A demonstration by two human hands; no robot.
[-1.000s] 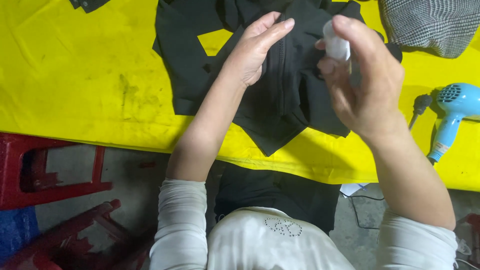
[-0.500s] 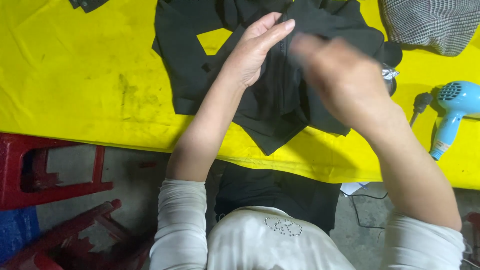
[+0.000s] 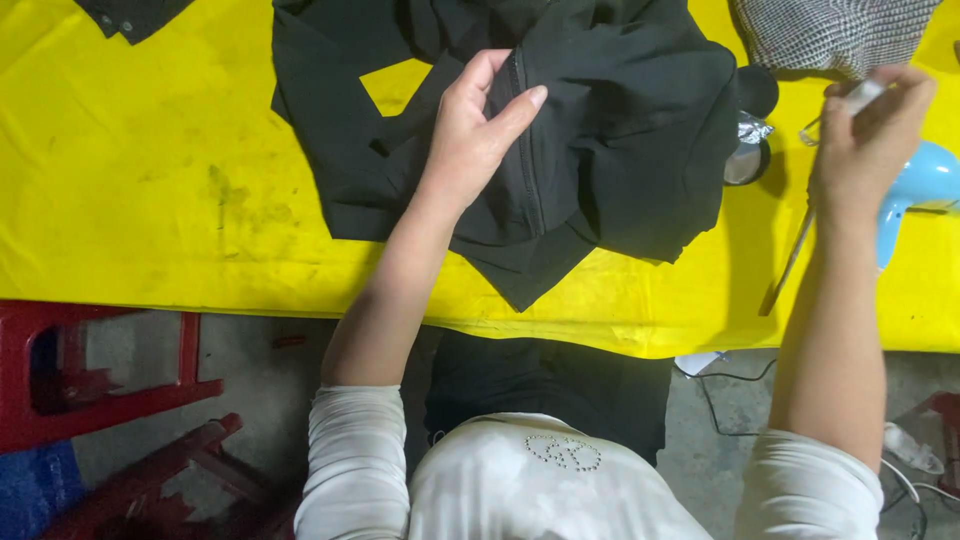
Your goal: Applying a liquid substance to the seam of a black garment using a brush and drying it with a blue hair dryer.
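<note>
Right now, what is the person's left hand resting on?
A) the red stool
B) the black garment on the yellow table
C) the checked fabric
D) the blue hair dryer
B: the left hand lies on the black garment, fingers beside its zipper seam.

The black fabric garment (image 3: 600, 130) runs off the frame at twelve o'clock, so its upper part is unseen. The grey checked cloth (image 3: 830, 35) at one o'clock is cropped by the top edge. The light blue plastic hair dryer (image 3: 925, 185) at three o'clock is half covered by the right hand (image 3: 870, 140), whose fingers (image 3: 905, 95) hide most of a small pale object (image 3: 862, 95) too blurred to identify.
</note>
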